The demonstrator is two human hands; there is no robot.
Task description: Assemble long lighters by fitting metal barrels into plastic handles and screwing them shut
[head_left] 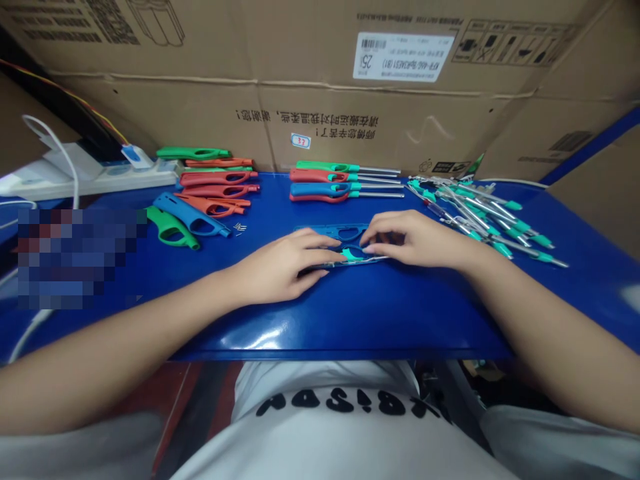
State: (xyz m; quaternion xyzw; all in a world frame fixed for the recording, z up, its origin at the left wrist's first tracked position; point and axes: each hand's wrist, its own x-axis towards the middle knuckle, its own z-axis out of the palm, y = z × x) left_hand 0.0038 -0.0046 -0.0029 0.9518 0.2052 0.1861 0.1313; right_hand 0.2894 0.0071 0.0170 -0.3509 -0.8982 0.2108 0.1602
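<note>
Two halves of a blue lighter shell lie side by side on the table in front of me; the far half (pixel 345 232) is bare inside. The near half (pixel 367 260) carries a turquoise trigger piece (pixel 353 254) and metal parts, partly covered by my fingers. My left hand (pixel 285 267) grips the near half at its left end, fingers over the top and thumb at the near edge. With thumb and fingers bent together, my right hand (pixel 405 239) holds the right end of the same half. The fingertips hide exactly what they pinch.
Loose coloured shells (pixel 220 190) lie at the left beside small screws (pixel 241 229). Assembled lighters (pixel 320 190) are stacked behind my hands. Metal rods with turquoise parts (pixel 500 220) pile up at the right. A power strip (pixel 100 179) and cardboard (pixel 200 100) border the blue table (pixel 360 320).
</note>
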